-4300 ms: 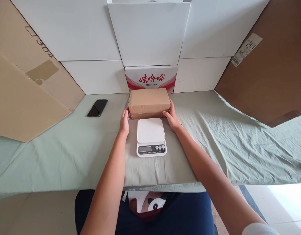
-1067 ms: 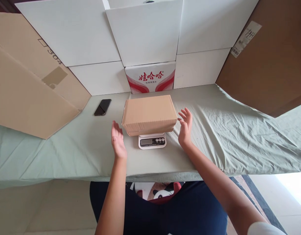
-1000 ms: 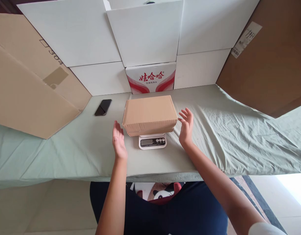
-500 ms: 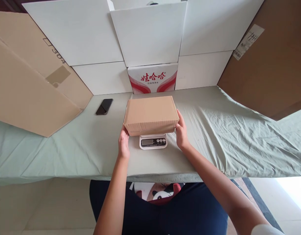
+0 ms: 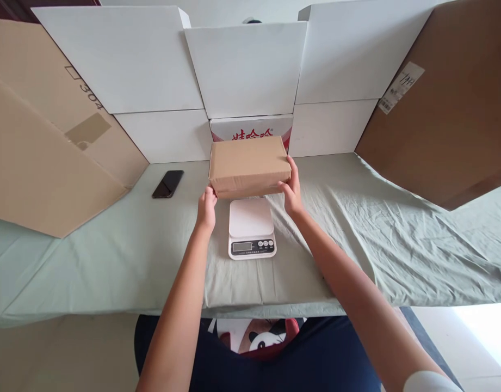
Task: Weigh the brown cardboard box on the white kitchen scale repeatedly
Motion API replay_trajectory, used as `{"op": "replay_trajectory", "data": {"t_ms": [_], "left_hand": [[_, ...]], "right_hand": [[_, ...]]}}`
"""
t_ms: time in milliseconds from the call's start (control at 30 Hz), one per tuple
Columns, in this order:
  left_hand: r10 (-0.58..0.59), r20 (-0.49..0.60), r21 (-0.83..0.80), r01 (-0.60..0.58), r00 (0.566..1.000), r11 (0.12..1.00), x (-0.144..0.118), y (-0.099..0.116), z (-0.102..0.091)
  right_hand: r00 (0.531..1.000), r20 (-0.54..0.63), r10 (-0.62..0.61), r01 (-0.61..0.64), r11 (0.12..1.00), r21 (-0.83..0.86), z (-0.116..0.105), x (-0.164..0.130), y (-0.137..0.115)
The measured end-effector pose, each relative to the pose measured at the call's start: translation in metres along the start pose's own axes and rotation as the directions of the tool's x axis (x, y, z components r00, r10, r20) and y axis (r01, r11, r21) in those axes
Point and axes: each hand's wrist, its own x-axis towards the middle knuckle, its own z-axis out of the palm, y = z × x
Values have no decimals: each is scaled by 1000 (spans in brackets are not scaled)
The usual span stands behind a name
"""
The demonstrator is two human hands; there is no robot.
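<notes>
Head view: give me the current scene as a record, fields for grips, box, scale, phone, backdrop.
left grip: on left end of cardboard box
right grip: on right end, thumb on front face
box position: just beyond scale; whether lifted off the cloth, cannot tell
scale: plate uncovered, no legible reading
phone: left of box, flat, screen dark
backdrop: white boxes, red-lettered carton partly hidden

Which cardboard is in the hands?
The small box, gripped at its ends by the left hand and right hand; the large left cardboard, marked 304, and large right cardboard, labelled, are in neither.
</notes>
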Motion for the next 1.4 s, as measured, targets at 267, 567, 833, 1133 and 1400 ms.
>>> {"op": "replay_trajectory", "data": {"t_ms": [267,567,833,1133,1400], "left_hand": [[-95,-32,-71,92,995,993,18,-51,4],[-141,-45,-95,136,989,986,29,-57,1],[-109,-20,-63,108,994,992,25,-52,-1],[-95,5,-78,96,995,992,25,-51,0],[-79,1,-66,79,997,995,20,-47,-3]], "right_hand": [[991,-21,133,-133,991,-31,7,1,40],[979,48,200,-200,980,-7,8,1,38],[981,54,184,-183,983,-31,8,-5,39],[968,60,243,-244,970,16,9,1,45],[959,19,283,-284,955,84,6,-2,46]]}}
